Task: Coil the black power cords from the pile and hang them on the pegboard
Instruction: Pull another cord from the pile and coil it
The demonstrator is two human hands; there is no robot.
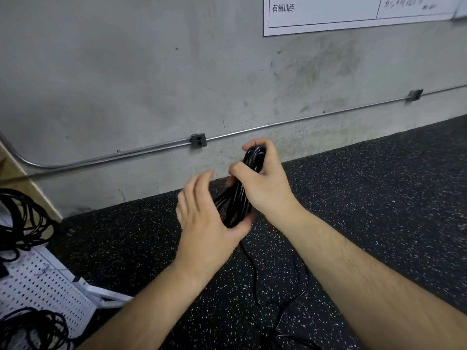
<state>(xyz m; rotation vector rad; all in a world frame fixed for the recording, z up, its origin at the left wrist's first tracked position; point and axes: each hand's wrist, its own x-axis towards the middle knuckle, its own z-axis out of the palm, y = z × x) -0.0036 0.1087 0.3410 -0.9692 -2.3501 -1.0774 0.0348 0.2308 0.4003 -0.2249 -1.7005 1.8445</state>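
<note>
My right grip (pixel 262 178) clamps cord coil (pixel 238 198) at top, mid-scene, keeping loops together; left grip (pixel 207 218) wide, thumb steadying lower end. Loose tail (pixel 254 274) trails to floor (pixel 379 198); pegboard (pixel 38 281) near left.

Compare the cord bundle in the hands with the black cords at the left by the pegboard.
The held cord bundle is gathered into tight, narrow loops; the loose cords by the pegboard spread in wide, slack loops. The bundle is gripped by the right hand, with the left hand against it; no hand touches the loose cords. Both are black.
</note>
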